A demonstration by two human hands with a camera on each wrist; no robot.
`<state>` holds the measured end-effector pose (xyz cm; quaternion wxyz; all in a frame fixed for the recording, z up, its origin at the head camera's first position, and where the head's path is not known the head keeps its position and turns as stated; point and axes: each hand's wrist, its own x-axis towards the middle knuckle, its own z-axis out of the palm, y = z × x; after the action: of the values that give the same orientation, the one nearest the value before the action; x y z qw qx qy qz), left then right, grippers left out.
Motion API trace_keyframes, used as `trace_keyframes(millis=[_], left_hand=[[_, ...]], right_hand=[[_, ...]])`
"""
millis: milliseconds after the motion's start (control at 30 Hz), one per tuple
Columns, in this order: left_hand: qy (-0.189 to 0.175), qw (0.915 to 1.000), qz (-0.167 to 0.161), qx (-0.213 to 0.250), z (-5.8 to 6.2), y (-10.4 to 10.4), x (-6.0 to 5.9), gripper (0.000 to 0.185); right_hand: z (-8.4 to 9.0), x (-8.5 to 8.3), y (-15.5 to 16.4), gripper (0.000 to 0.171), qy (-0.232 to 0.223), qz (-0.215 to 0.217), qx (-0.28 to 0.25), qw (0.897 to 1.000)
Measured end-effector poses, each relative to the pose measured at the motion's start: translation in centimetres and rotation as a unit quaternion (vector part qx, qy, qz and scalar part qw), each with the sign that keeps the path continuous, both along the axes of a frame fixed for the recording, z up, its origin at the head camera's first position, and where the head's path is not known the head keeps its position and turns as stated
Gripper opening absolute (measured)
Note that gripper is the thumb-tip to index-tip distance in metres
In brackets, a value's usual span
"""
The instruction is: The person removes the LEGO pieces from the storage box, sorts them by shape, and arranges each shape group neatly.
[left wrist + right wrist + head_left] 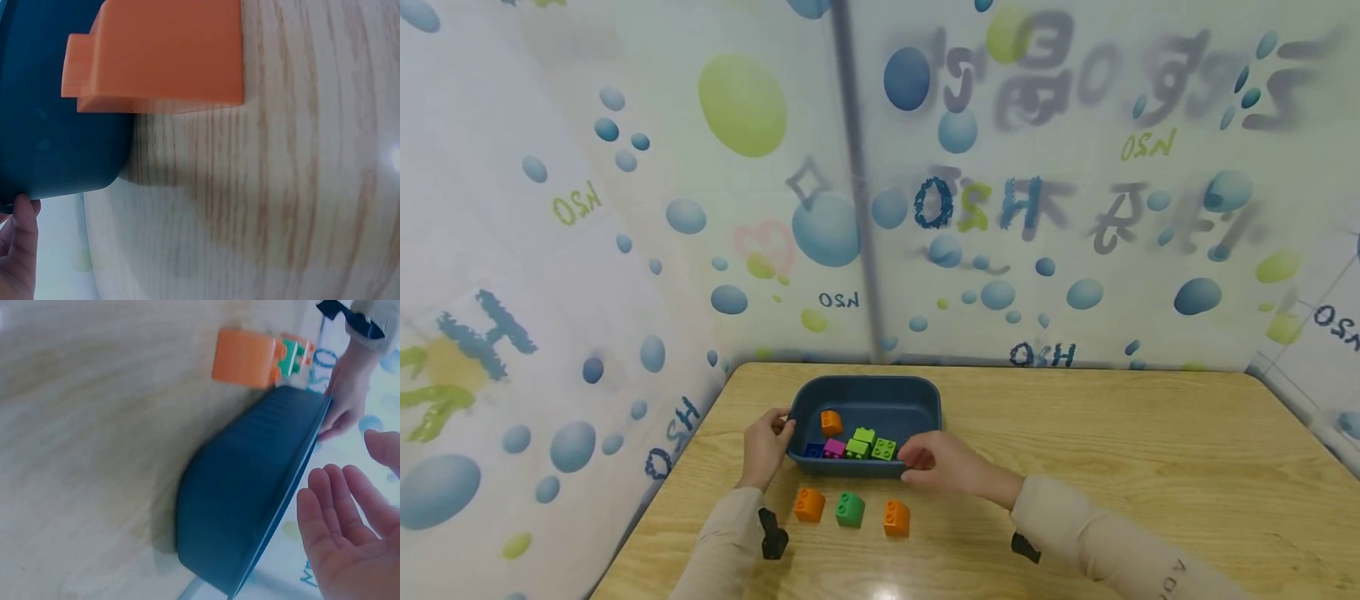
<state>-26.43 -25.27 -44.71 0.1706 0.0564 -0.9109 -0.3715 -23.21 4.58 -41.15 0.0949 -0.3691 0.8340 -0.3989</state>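
A dark blue plastic tray (865, 468) stands near the back of the table. My left hand (767, 448) pinches its left rim between thumb and fingers; the left wrist view shows the fingertips at that edge. Over the front right corner is my right hand (951, 465), its fingers loosely extended with nothing in them in the right wrist view. Inside the tray lie an orange building block (831, 422), a dark blue block (814, 451), a magenta block (834, 449) and several lime green blocks (883, 449), grouped mostly along the front wall.
In front of the tray stand an orange block (808, 505), a green block (850, 510) and another orange block (896, 518) in a row. The wooden table (1135, 450) meets a patterned curtain (1075, 250) at its back edge.
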Motion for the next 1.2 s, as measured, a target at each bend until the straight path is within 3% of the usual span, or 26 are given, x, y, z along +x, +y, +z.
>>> trace_keyframes(millis=[233,567,933,1200], left_hand=[[0.005,1.0,-0.001,-0.003,-0.1,-0.1,0.0,0.022],[0.005,1.0,0.006,-0.002,0.0,0.0,0.1,0.022],[0.008,0.9999,0.004,-0.005,0.1,0.1,0.1,0.022],[0.01,0.9999,0.005,-0.004,0.0,0.1,0.1,0.022]], right_hand=[[0.5,-1.9,-0.8,0.018,0.008,-0.024,-0.008,1.0],[-0.2,-3.6,-2.1,0.021,0.005,-0.057,0.037,0.998],[-0.5,-4.3,-3.3,0.023,0.043,-0.096,0.143,0.984],[-0.1,-4.6,-3.9,0.025,0.028,-0.085,0.21,0.974]])
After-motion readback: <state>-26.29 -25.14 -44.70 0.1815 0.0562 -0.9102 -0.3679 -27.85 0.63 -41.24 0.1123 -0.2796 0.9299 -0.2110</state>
